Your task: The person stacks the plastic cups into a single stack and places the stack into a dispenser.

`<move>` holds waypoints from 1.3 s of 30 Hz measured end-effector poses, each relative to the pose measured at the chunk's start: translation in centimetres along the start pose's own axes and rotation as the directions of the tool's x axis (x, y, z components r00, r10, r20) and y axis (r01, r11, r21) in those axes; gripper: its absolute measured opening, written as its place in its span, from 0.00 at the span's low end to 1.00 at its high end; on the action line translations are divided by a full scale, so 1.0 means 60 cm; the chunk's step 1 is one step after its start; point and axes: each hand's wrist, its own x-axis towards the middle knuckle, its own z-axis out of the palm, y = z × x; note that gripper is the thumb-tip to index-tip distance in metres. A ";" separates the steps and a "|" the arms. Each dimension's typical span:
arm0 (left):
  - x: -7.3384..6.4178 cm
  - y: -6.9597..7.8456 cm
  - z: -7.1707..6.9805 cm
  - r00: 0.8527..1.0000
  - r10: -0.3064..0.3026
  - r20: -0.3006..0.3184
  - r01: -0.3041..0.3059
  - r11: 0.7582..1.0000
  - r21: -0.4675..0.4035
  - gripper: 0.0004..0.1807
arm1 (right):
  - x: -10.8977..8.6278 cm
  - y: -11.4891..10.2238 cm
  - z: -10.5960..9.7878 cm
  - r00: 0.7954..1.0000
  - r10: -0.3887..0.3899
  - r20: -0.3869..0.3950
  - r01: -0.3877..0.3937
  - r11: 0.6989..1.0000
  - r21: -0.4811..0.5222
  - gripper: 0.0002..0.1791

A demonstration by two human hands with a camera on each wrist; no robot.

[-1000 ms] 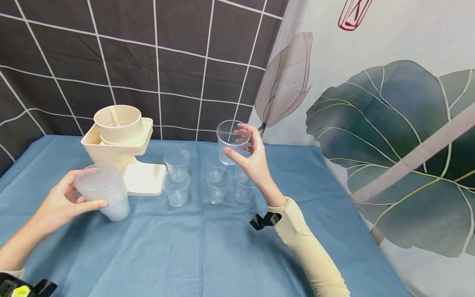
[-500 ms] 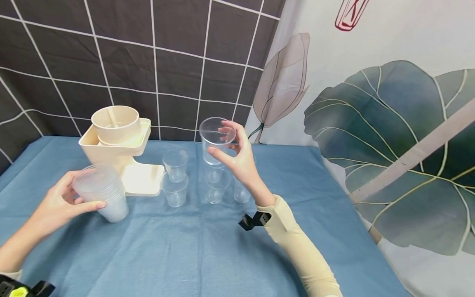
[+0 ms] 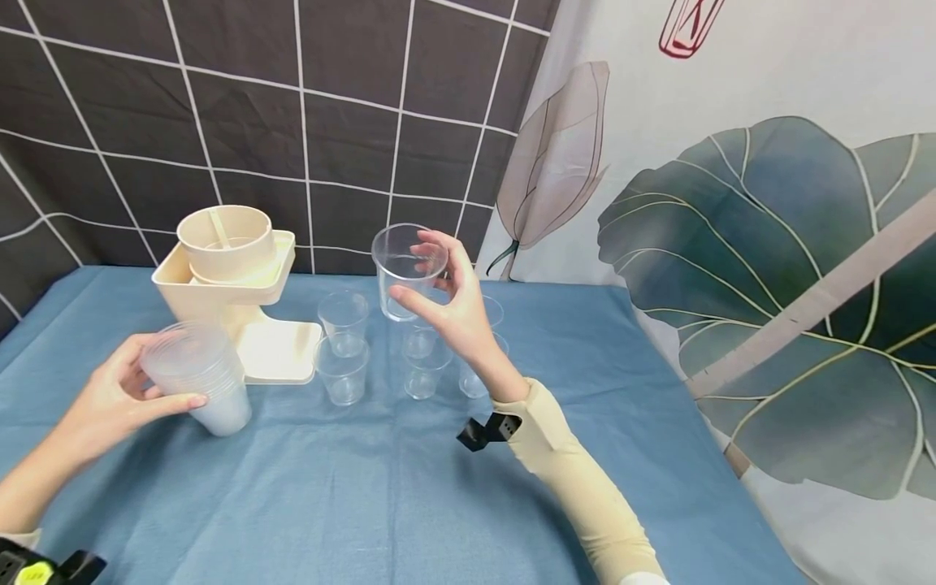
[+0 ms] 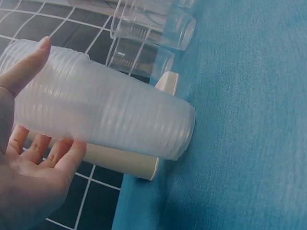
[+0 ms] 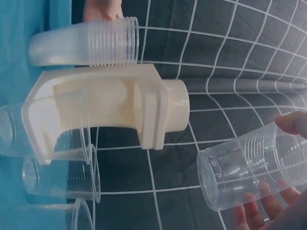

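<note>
My left hand (image 3: 120,398) grips a nested stack of clear plastic cups (image 3: 212,382) near the rims, the stack tilted and its bottom close over the cloth. In the left wrist view the thumb lies on one side of the stack (image 4: 105,103) and the fingers on the other. Raised behind the standing cups, my right hand (image 3: 457,301) holds a single clear plastic cup (image 3: 398,280) between thumb and fingers. The right wrist view shows that cup (image 5: 235,165) with its base clear of the table.
Several clear cups stand upright in pairs on the blue cloth (image 3: 314,487), among them a front left cup (image 3: 344,378) and a front middle cup (image 3: 426,374). A cream dispenser-like stand (image 3: 219,296) with a round top is at the back left, before a dark grid-patterned curtain (image 3: 351,146).
The right hand has moved left with its cup, from above the right-hand cups towards the gap between the left and middle pairs. The left hand and its stack stay nearly still.
</note>
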 end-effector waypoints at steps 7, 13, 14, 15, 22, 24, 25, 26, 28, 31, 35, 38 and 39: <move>-0.003 -0.001 0.000 1.000 -0.019 0.000 0.019 1.000 0.021 0.41 | 0.001 -0.005 0.017 1.000 0.006 0.012 -0.006 1.000 0.027 0.36; -0.006 -0.004 0.001 1.000 0.017 0.005 -0.017 0.999 -0.045 0.41 | 0.007 -0.015 0.033 1.000 -0.003 0.024 0.001 0.997 0.071 0.37; -0.005 -0.006 0.001 1.000 0.021 -0.002 -0.021 0.999 -0.044 0.41 | 0.008 -0.017 0.036 1.000 -0.004 0.027 0.002 0.997 0.076 0.37; -0.005 -0.006 0.001 1.000 0.022 -0.003 -0.023 0.999 -0.039 0.40 | 0.010 -0.018 0.039 0.999 -0.006 0.032 0.003 0.997 0.083 0.37; -0.004 -0.021 -0.007 1.000 0.029 -0.006 -0.029 0.999 -0.036 0.40 | 0.023 -0.034 0.064 0.997 -0.026 0.071 0.018 0.993 0.113 0.37; -0.003 -0.032 -0.009 0.999 0.038 -0.008 -0.038 0.998 -0.041 0.40 | 0.027 -0.038 0.071 0.996 -0.033 0.086 0.023 0.993 0.119 0.37; -0.002 -0.037 -0.009 0.999 0.045 -0.012 -0.046 0.998 -0.032 0.40 | 0.028 -0.041 0.075 0.995 -0.035 0.092 0.023 0.992 0.122 0.37; -0.001 -0.043 -0.010 0.999 0.050 -0.015 -0.051 0.998 -0.023 0.41 | 0.030 -0.042 0.079 0.995 -0.036 0.098 0.024 0.992 0.125 0.37; -0.001 -0.049 -0.010 0.998 0.058 -0.010 -0.058 0.998 -0.033 0.41 | 0.033 -0.046 0.086 0.993 -0.036 0.109 0.022 0.992 0.128 0.38; -0.001 -0.045 -0.009 0.998 0.065 -0.002 -0.065 0.995 -0.081 0.41 | 0.036 -0.051 0.098 0.991 -0.030 0.128 0.013 0.991 0.130 0.37; -0.003 -0.017 -0.002 0.999 0.041 -0.003 -0.042 0.998 -0.053 0.40 | 0.039 -0.060 0.112 0.989 -0.017 0.146 -0.001 0.992 0.123 0.37; -0.001 -0.005 0.000 1.000 0.026 -0.004 -0.026 1.000 -0.009 0.40 | 0.041 -0.065 0.122 0.988 -0.008 0.156 -0.010 0.993 0.115 0.37; -0.001 -0.004 0.000 1.000 0.027 -0.003 -0.027 1.000 -0.011 0.40 | 0.042 -0.067 0.125 0.987 -0.006 0.161 -0.013 0.994 0.111 0.37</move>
